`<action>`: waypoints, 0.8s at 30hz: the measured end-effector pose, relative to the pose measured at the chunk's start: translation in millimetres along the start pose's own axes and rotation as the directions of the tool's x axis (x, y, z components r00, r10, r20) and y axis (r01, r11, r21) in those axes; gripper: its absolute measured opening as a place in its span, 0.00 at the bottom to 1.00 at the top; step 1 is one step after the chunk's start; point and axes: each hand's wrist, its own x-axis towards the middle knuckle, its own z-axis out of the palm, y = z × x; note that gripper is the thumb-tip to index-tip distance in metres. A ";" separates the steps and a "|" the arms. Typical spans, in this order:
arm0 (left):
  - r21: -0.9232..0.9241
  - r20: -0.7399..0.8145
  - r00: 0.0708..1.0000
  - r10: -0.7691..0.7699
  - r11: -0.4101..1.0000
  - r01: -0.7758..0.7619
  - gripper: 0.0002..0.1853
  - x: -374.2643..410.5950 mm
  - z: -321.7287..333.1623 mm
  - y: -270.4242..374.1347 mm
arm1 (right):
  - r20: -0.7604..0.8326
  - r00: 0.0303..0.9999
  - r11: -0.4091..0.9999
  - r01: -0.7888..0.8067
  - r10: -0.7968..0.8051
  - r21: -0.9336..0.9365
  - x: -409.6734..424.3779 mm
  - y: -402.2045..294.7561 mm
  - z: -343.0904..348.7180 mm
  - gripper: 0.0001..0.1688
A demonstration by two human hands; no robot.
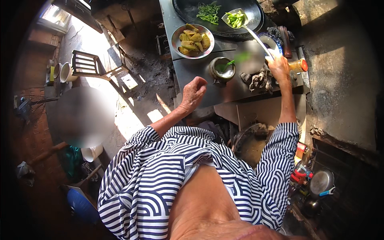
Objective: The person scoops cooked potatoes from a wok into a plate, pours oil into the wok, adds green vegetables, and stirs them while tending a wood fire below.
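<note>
My right hand (278,67) grips the long handle of a metal wok spatula (256,37). Its pan carries cut pale-green vegetable pieces (235,20) above the right side of a dark wok (186,9). A heap of chopped leafy greens (209,13) lies inside the wok. My left hand (193,93) hovers near the stove's front edge, fingers loosely curled, with nothing visible in them. Beyond it stands a small round pot (212,70) with white contents and a green utensil. A patterned bowl (174,45) of browned yellow-green wedges (196,38) sits beside the wok.
The dark stove top (192,72) holds a jar with an orange lid (298,65), a crumpled rag (258,78) and a bundle of brown sticks (285,42). Below its edge is a large round vessel (250,147). A wooden chair (87,63) stands on the left; blurred patches hide some areas.
</note>
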 end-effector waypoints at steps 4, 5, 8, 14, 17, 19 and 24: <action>-0.005 0.122 0.953 -0.277 0.960 0.279 0.06 12.0 -4.7 -33.8 | 0.190 0.982 0.981 0.053 -0.017 -0.189 74.2 -71.9 22.3 0.09; -0.008 0.141 0.946 -0.291 0.955 0.295 0.07 14.5 -1.1 -35.7 | 0.175 0.984 0.973 0.058 -0.018 -0.224 84.0 -75.7 30.7 0.09; -0.070 0.114 0.915 -0.388 0.915 0.397 0.09 23.6 10.7 -37.3 | 0.168 0.984 0.939 0.116 -0.063 -0.325 110.2 -86.7 53.9 0.08; 0.075 0.166 0.904 -0.394 0.919 0.387 0.13 36.4 16.5 -21.9 | 0.254 0.962 0.994 -0.107 0.100 0.016 153.5 -56.1 70.4 0.16; 0.101 0.215 0.849 -0.482 0.876 0.472 0.16 35.4 13.7 -17.0 | 0.545 0.815 0.780 -0.466 0.196 0.417 173.9 -66.5 78.7 0.22; 0.130 0.196 0.867 -0.459 0.888 0.441 0.17 41.9 22.8 -19.6 | 0.429 0.900 0.862 -0.279 0.081 0.423 176.1 -50.0 115.1 0.23; 0.159 0.152 0.875 -0.459 0.886 0.436 0.18 38.7 15.5 -45.4 | 0.424 0.905 0.935 -0.135 -0.018 0.329 168.2 -76.8 136.5 0.18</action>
